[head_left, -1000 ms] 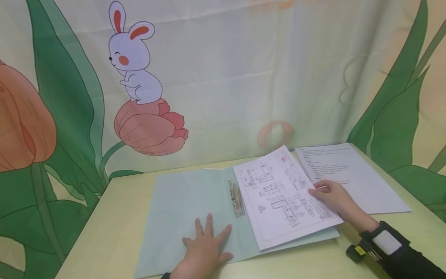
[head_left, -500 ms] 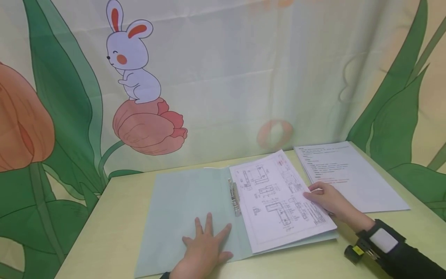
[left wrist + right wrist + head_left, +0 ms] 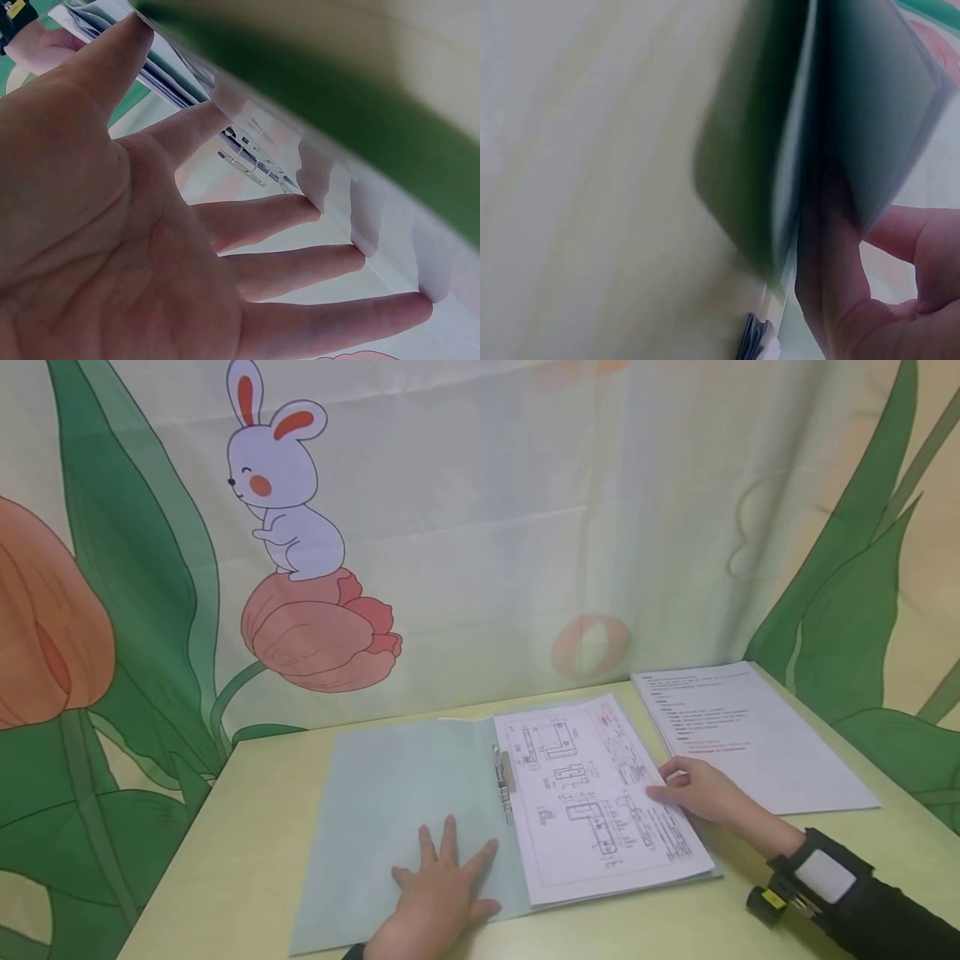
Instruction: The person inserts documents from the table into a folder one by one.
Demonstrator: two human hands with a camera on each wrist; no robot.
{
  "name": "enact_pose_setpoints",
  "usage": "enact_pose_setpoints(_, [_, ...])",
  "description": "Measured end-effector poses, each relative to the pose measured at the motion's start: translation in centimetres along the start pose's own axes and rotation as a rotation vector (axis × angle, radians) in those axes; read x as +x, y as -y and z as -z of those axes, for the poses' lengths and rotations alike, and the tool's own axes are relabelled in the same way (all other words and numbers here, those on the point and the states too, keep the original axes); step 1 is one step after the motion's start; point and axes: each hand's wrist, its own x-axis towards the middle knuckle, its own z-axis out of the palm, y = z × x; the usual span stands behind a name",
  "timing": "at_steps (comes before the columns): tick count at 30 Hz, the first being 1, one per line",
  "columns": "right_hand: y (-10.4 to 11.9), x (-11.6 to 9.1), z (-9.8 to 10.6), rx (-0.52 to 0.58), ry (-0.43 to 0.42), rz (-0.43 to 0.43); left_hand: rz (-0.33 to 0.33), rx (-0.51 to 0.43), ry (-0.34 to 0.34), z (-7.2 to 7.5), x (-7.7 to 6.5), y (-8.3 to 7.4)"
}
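Right hand (image 3: 701,791) pinches papers (image 3: 600,793) by right edge, good hold; likely light, floppy, easily creased. Left hand (image 3: 441,893), fingers wide, on folder (image 3: 397,785), probably stiffer.

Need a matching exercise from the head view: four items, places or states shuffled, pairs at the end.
1. left hand
2. right hand
3. metal clip
4. text pages

A. along the left edge of the drawing sheets
B. lying flat, right of the folder
C. fingers spread on the folder
D. pinching the drawing sheets

Pairs: 1-C, 2-D, 3-A, 4-B
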Motion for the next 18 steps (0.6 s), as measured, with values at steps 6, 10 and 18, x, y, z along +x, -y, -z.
enact_pose_setpoints(6, [0.45, 0.01, -0.10, -0.084, 0.008, 0.061, -0.001, 0.007, 0.002, -0.04, 0.01, 0.03])
enact_pose_setpoints(10, [0.56, 0.22, -0.17, -0.138, 0.021, 0.068, 0.003, 0.015, 0.010, 0.05, 0.09, -0.04])
enact_pose_setpoints(18, [0.55, 0.55, -0.04, -0.208, 0.001, 0.080, 0.012, 0.021, 0.021, 0.02, 0.17, -0.11])
